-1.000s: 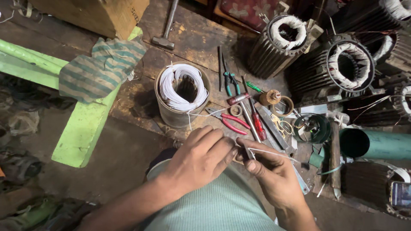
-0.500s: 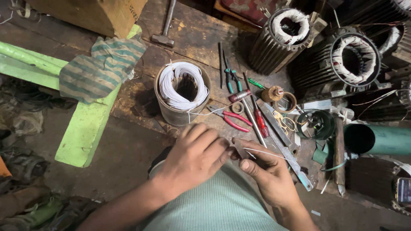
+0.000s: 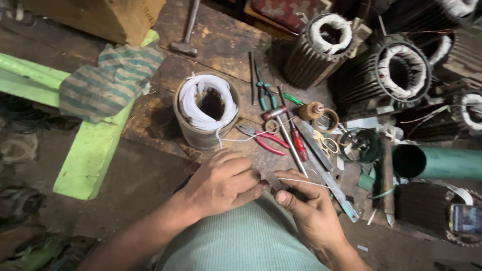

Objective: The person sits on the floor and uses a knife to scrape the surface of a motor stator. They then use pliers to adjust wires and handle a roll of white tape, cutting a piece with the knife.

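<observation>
My left hand (image 3: 221,183) and my right hand (image 3: 311,211) meet low in the head view, just above my pale green lap. The fingertips of both pinch a thin white wire (image 3: 301,181) between them. The wire runs up toward a small motor stator (image 3: 206,108) wound with white cord, standing upright on the dark wooden bench (image 3: 221,45). Red-handled pliers (image 3: 263,139) lie just beyond my fingers.
Screwdrivers, green-handled cutters (image 3: 263,93), a metal strip and a thread spool (image 3: 311,110) lie right of the stator. Larger finned stators (image 3: 321,47) (image 3: 396,75) stand at the back right. A green pipe (image 3: 442,161), a hammer (image 3: 186,30), a striped cloth (image 3: 108,83) and a green bar (image 3: 90,155) surround.
The view has shifted slightly. My hands have drawn closer together on the wire, the right thumb and fingers now pinching it nearer the left fingertips.
</observation>
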